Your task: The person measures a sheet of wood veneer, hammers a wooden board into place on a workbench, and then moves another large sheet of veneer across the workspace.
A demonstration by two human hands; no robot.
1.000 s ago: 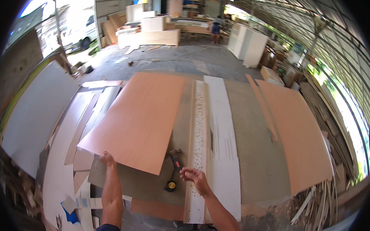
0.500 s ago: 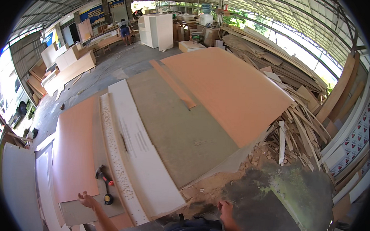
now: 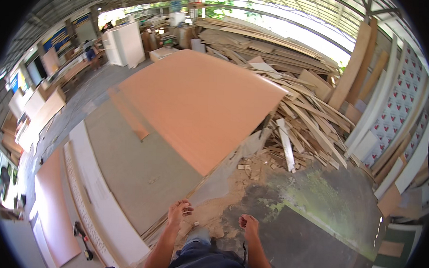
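Observation:
My left hand [image 3: 180, 212] is raised over the near edge of the boards, its fingers loosely bent and apart, with nothing clearly held. To its right, my right hand [image 3: 249, 221] hangs over the dark floor with its fingers curled in; no object shows in it. Neither hand touches anything. Ahead lies a large orange-brown sheet [image 3: 201, 109] on a grey-brown board [image 3: 132, 164], with a narrow orange strip [image 3: 129, 113] beside it. A long white panel [image 3: 104, 191] lies to the left. Farther left, a black tool with a red part [image 3: 79, 231] rests near a tape measure [image 3: 89, 255].
Scrap wood strips [image 3: 315, 129] are heaped at the right, with stacked planks [image 3: 266, 45] behind. Tall boards [image 3: 361, 64] lean at the far right. Sawdust and wood bits [image 3: 256, 171] cover floor nearby. A white cabinet [image 3: 125, 44] stands far back, near a person [image 3: 90, 54].
My view has swung right, so the boards sit farther left. My left hand has come away from beside the tools and is now nearer my right hand, which stays curled.

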